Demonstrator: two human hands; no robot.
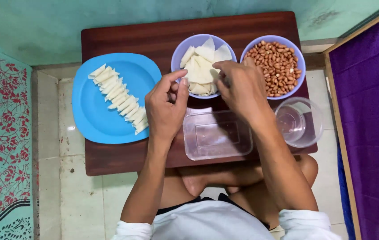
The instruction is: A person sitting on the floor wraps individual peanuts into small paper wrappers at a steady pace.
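Both hands, the left hand (166, 106) and right hand (238, 86), pinch a wrapper (198, 73) over the bowl (178, 55); peeling one sheet slowly likely avoids tearing.

Bowls (273, 62) crowding; table's (109, 158) front bare.

A single head-worn camera looks almost straight down from above the seated person, close enough that the low wooden surface (122, 160) fills the middle. Forearms enter from the bottom edge; floor tiles, wall and cloth frame the sides.
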